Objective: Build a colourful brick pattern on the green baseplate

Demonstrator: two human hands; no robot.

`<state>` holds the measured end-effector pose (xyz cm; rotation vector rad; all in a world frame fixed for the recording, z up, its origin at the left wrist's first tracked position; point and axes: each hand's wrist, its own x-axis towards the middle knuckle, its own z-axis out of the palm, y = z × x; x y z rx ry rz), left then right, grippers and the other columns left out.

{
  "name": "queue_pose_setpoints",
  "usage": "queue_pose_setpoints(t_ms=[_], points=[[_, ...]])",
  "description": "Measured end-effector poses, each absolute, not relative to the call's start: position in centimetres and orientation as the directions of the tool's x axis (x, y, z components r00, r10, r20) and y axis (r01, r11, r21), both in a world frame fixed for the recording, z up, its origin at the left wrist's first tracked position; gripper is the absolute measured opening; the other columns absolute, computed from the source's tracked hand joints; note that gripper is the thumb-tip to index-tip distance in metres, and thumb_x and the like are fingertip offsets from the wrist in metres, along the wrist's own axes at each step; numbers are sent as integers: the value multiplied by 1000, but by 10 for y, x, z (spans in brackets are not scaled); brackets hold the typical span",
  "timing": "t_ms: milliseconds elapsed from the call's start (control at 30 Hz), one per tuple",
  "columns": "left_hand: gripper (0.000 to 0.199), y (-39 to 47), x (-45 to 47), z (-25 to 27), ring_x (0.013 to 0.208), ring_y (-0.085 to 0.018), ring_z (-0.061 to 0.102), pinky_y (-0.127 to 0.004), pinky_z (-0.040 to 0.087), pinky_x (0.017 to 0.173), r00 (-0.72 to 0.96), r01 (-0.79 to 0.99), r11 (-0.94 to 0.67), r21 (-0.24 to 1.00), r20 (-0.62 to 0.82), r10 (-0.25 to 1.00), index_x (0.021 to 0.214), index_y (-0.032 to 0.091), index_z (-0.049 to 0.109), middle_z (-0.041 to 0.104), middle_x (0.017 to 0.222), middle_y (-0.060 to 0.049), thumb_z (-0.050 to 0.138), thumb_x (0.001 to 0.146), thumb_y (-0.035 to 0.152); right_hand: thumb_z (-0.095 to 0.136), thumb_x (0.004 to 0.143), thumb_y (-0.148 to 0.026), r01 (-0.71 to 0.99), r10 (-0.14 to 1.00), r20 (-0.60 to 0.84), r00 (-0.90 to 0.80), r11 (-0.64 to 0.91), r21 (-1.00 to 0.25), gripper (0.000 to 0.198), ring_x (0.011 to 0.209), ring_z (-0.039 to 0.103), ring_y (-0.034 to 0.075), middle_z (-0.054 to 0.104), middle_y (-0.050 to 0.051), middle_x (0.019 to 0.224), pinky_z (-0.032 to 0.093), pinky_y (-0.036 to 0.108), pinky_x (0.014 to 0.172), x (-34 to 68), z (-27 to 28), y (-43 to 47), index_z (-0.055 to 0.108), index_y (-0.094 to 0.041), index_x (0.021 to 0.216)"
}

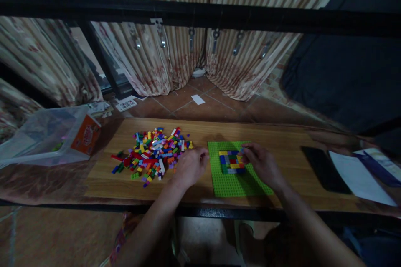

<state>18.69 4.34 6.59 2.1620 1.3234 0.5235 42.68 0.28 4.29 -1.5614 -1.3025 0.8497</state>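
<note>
baseplate [238,183], green, lies flat on the wooden table [282,137]. block panel [232,162] sits on it. right hand [263,162] pinches the panel's right edge. left hand [189,167] rests loosely curled left of the baseplate, beside the brick pile [150,154].

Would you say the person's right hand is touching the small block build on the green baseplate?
Touching. In the head view, the right hand's fingertips rest against the upper right corner of the block build on the green baseplate.
</note>
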Motion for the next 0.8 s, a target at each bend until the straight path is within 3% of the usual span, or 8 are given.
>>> queue_pose_setpoints(t_ms=[167, 400, 567, 667, 800], points=[[19, 41, 206, 62, 77, -17, 65, -25, 45, 69, 448, 694, -349, 630, 1, 894, 96, 20, 68, 71, 86, -3, 51, 88, 21, 64, 76, -54, 151, 962, -38, 270, -82, -985, 39, 68, 65, 16, 70, 4, 82, 55, 32, 66, 436, 29, 6, 59, -20, 94], [21, 35, 225, 47, 76, -16, 63, -26, 46, 69, 440, 601, -251, 759, -52, 897, 99, 19, 69, 70, 86, -4, 53, 85, 20, 61, 80, -47, 304, 991, 9, 136, -33, -952, 28, 79, 63, 18, 69, 4, 87, 51, 33, 74, 437, 28, 6, 68, -21, 90], [20, 30, 239, 39, 67, -13, 61, -24, 46, 61, 429, 319, 96, 943, -234, 872, 88, 16, 67, 66, 79, -3, 53, 86, 29, 63, 80, -43, 178, 996, -82, -27, -76, -981, 28, 77, 63, 17, 70, 3, 86, 51, 32, 72, 422, 28, 2, 70, -21, 94], [29, 29, 243, 38, 59, -11, 58, -22, 43, 54, 450, 143, 341, 929, -368, 814, 81, 13, 62, 62, 73, -2, 55, 85, 41, 67, 78, -41, 80, 995, -60, -84, -53, -995, 26, 77, 61, 15, 70, 2, 86, 50, 31, 74, 413, 29, -1, 69, -21, 96], [39, 26, 241, 42, 57, -10, 57, -22, 43, 53, 489, 17, 457, 889, -406, 772, 79, 12, 61, 60, 70, -2, 67, 74, 51, 69, 77, -38, 32, 997, -5, -76, -2, -999, 22, 76, 60, 14, 67, 1, 81, 48, 29, 73, 408, 31, -2, 65, -20, 88]])
